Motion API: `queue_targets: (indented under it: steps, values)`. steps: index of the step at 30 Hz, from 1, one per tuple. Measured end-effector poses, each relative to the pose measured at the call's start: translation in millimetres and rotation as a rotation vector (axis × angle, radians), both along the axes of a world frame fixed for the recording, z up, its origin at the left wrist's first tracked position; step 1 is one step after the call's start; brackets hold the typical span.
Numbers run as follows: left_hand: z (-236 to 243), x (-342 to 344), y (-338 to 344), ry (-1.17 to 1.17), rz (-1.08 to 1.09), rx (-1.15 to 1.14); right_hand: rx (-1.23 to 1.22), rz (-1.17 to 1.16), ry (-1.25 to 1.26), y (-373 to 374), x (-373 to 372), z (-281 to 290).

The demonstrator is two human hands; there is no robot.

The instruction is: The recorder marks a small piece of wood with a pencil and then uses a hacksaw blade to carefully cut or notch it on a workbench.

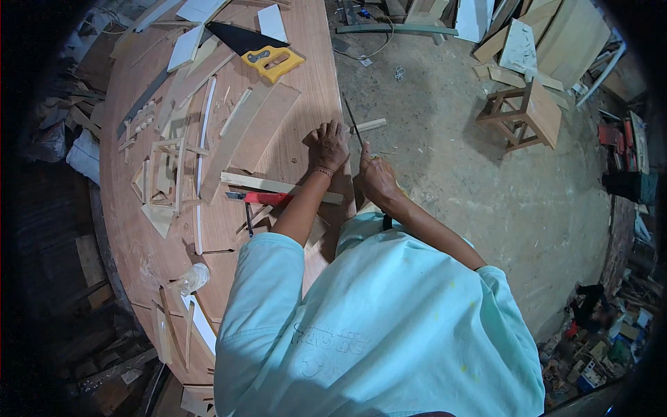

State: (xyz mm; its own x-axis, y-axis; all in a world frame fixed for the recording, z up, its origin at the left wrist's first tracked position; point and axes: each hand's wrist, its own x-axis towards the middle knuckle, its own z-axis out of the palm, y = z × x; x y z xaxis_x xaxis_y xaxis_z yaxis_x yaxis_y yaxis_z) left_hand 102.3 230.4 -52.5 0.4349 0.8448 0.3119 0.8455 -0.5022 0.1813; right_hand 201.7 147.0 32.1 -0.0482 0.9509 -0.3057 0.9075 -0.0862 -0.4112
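Note:
At the right edge of the wooden table [313,104], my left hand [329,147] presses down on a pale wood strip [369,126], whose end juts out past the edge. Just beside it, my right hand [379,182] is closed round the handle of a handsaw [353,119]. The saw's dark blade shows edge-on as a thin line crossing the strip; a bit of yellow shows by my palm. Whether the teeth touch the wood I cannot tell. Under my left forearm lie another pale strip [260,183] and a red utility knife [267,199].
A second saw with a yellow handle [273,64] lies at the table's far side. A small wooden frame [167,177], curved panels [243,132] and a clear plastic cup [194,277] stand to the left. On the floor are a wooden stool [524,118] and leaning boards [563,42].

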Motion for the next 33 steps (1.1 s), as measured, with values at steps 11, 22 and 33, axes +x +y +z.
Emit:
queue_targets:
  steps: [11, 22, 33]
  values:
    - [-4, -6, 2, 0.002, -0.103, -0.024, -0.037, -0.026, 0.011, 24, 0, 7]
    - [10, -2, -3, 0.085, -0.048, -0.102, 0.035, -0.06, 0.012, 14, -4, -1]
    - [3, -2, 1, -0.062, -0.058, 0.007, 0.023, -0.047, -0.009, 3, 5, 23]
